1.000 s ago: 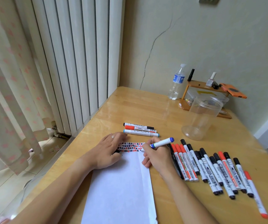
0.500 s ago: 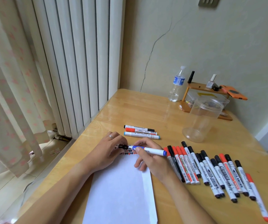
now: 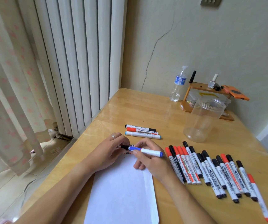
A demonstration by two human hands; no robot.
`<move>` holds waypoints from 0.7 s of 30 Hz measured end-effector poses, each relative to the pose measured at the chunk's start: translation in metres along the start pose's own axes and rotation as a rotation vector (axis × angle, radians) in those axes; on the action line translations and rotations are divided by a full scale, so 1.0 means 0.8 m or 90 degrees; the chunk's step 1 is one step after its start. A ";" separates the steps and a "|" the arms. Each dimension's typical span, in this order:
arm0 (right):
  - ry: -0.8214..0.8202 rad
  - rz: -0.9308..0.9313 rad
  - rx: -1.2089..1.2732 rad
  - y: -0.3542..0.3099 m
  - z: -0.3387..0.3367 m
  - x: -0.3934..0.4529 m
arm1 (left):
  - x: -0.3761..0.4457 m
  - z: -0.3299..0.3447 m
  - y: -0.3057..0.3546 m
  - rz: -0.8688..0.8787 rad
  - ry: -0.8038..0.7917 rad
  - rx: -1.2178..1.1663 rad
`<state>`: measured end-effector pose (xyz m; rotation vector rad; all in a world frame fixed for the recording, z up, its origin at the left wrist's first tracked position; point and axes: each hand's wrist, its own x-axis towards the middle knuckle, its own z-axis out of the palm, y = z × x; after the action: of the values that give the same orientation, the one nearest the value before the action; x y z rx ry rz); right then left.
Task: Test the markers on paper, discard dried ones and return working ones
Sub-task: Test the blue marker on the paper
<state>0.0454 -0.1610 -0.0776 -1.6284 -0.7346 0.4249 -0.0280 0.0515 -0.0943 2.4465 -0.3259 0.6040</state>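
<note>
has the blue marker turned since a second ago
Yes. The blue marker, held by the right hand, now lies level, blue end toward the marker row instead of raised.

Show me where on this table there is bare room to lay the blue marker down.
Bare wood lies between the three set-aside markers and the clear jar, and on the far table toward the water bottle. The lower part of the paper is free too. It is crowded right of the paper, where the row of markers lies packed.

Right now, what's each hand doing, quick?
Left hand: pinches a black cap at the marker's tip.
Right hand: grips the blue marker over the paper.
</note>
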 end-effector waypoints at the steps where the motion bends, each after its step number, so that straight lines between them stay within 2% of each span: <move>1: 0.000 -0.005 -0.015 0.001 -0.001 0.001 | -0.001 -0.001 0.000 0.001 0.002 -0.001; 5: 0.024 -0.002 0.016 0.000 -0.003 0.002 | -0.001 0.001 -0.005 -0.027 0.017 0.015; 9: 0.113 0.005 0.072 -0.003 -0.016 0.007 | 0.001 0.000 -0.007 -0.025 0.040 0.048; 11: 0.121 -0.018 0.017 0.000 -0.022 0.008 | 0.001 0.000 -0.006 -0.035 0.038 0.044; 15: 0.093 -0.062 -0.206 0.011 -0.028 0.008 | 0.001 0.002 -0.009 -0.065 0.011 0.040; 21: 0.072 -0.090 -0.293 0.022 -0.020 0.008 | 0.003 0.009 -0.014 -0.065 -0.015 0.043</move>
<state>0.0646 -0.1698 -0.0906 -1.9925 -0.8999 0.0588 -0.0196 0.0562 -0.1040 2.5199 -0.1915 0.5501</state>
